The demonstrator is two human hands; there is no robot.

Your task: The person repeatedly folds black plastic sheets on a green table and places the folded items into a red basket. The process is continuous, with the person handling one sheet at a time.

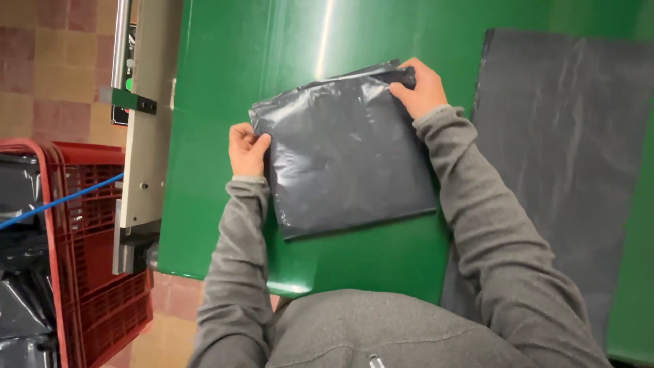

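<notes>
- A flat, glossy dark grey plastic mailing bag (347, 153) lies on the shiny green surface (225, 82) in the middle of the frame, slightly skewed, with its upper edge rumpled.
- The left hand (246, 150), in a grey sleeve, is at the bag's left edge; its grip is narrow, fingers curled in and pinching that edge.
- The right hand (422, 87) is at the bag's upper right corner; its grip is closed over the corner, fingers folded on top of the plastic.
- Whether the bag holds anything cannot be told; it lies flat and its mouth is not seen.
- A large sheet of the same dark grey plastic (565, 157) is spread over the right side of the frame, just beside the bag and partly under the right forearm.
- A red slatted plastic crate (95, 272) stands at the lower left of the frame, off the surface, on the tiled floor (48, 75); crumpled dark plastic bags (20, 300) fill its left part.
- A pale metal upright frame (146, 123) runs along the left edge of the surface, between it and the crate.
- A blue cord (61, 201) crosses the crate slantwise.
</notes>
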